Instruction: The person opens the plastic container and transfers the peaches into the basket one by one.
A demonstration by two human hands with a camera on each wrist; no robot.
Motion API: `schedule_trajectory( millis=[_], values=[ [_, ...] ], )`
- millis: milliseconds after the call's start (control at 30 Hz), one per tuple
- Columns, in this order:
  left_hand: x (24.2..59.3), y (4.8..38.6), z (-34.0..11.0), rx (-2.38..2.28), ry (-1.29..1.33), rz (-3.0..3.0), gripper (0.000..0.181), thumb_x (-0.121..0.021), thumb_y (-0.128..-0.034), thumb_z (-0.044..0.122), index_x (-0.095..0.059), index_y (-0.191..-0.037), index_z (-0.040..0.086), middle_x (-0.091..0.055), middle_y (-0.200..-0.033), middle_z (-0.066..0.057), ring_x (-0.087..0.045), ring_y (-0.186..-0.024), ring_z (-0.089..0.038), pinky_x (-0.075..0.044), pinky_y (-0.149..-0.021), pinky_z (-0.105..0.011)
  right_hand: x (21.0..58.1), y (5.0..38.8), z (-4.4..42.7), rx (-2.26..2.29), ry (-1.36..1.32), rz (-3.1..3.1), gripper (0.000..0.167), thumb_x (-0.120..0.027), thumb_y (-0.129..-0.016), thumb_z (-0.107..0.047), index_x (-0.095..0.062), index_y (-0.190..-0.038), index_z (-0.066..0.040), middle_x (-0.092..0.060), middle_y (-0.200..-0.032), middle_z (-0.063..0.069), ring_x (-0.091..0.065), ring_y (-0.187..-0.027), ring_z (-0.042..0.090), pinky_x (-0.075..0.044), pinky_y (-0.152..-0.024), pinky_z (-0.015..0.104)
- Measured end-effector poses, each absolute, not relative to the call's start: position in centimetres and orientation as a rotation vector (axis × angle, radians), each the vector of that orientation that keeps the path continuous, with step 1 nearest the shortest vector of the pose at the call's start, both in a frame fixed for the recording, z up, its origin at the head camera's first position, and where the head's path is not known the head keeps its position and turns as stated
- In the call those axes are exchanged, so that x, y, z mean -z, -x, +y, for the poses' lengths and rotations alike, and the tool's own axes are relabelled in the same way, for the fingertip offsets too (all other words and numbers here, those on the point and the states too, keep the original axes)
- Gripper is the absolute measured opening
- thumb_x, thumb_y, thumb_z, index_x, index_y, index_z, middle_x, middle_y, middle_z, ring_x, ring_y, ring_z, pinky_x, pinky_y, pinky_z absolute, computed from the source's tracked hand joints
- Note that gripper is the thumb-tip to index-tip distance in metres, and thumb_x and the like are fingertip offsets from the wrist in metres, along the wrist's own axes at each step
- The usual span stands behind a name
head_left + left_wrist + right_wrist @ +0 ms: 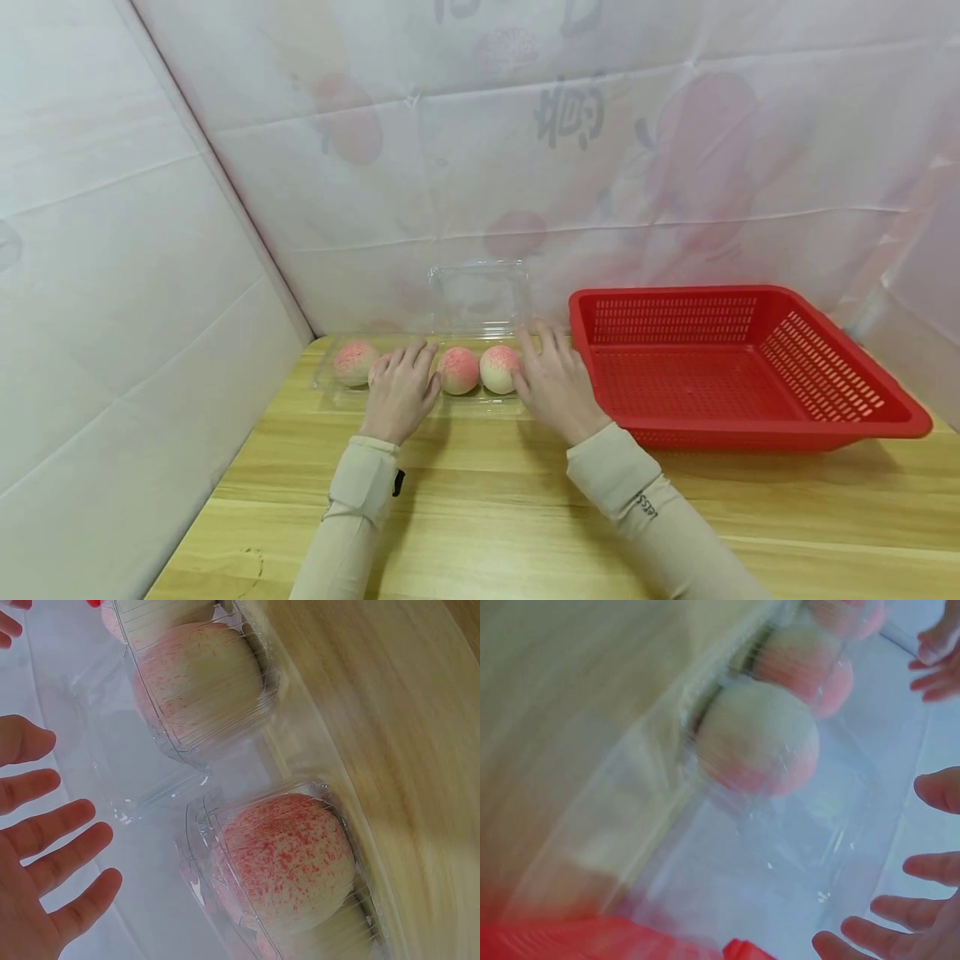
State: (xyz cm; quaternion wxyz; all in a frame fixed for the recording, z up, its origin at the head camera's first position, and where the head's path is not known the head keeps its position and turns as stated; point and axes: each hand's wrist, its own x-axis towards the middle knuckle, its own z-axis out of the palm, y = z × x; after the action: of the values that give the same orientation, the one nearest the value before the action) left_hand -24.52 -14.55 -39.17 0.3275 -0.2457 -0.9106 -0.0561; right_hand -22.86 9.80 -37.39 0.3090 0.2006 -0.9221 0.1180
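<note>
Resting on the wooden table, two clear plastic containers are seen side by side, each occupied by two round pink-and-cream balls. With the right-hand container taken as the clock's centre, its clear lid is raised at twelve o'clock, the left-hand container is set at nine, and a red basket with slotted walls is placed at three. In the right-hand container, an inner ball is set at the nine o'clock side and an outer ball at the three o'clock side. In the left-hand container, a first ball is plainly shown, while a second ball is largely covered by the left hand, whose fingers are spread and pointed toward one o'clock. The right hand is held between the outer ball and the basket, its fingers likewise spread, pointed toward eleven; whether either hand is touching a ball cannot be told. Both wrists are covered by pale sleeves, and the twelve o'clock side is backed by white cloth with faded pink shapes.
</note>
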Motion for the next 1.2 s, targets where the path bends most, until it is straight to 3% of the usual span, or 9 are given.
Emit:
schedule_trajectory(
  millis=[533,833,1200],
  values=[
    [39.1,23.9,-14.2,0.129,0.667,-2.429,0.049,-0.077,-0.0907,0.019,-0.06,-0.133,0.001,-0.064,-0.129,-0.02,-0.063,-0.111,-0.037,-0.053,-0.091,-0.054,35.4,22.8,11.5,-0.278,-0.553,-2.394,0.042,-0.078,-0.087,-0.015,-0.064,-0.119,0.007,-0.062,-0.124,0.029,-0.062,-0.107,0.047,-0.059,-0.076,0.057],
    [39.7,24.0,-14.0,0.127,0.698,-2.419,0.043,-0.075,-0.0911,0.018,-0.062,-0.128,0.001,-0.065,-0.126,-0.02,-0.064,-0.109,-0.038,-0.053,-0.092,-0.054,34.2,22.6,12.4,-0.225,-0.542,-2.491,0.03,-0.076,-0.089,-0.018,-0.07,-0.107,0.005,-0.069,-0.102,0.022,-0.064,-0.089,0.042,-0.058,-0.066,0.052],
    [39.8,23.9,-13.8,0.162,0.71,-2.414,0.039,-0.072,-0.0935,0.016,-0.063,-0.129,0.002,-0.065,-0.126,-0.021,-0.064,-0.111,-0.039,-0.054,-0.091,-0.055,33.1,22.4,13.2,-0.221,-0.524,-2.567,0.024,-0.073,-0.091,-0.016,-0.069,-0.099,0.006,-0.069,-0.102,0.024,-0.064,-0.086,0.041,-0.058,-0.064,0.051]
  ],
)
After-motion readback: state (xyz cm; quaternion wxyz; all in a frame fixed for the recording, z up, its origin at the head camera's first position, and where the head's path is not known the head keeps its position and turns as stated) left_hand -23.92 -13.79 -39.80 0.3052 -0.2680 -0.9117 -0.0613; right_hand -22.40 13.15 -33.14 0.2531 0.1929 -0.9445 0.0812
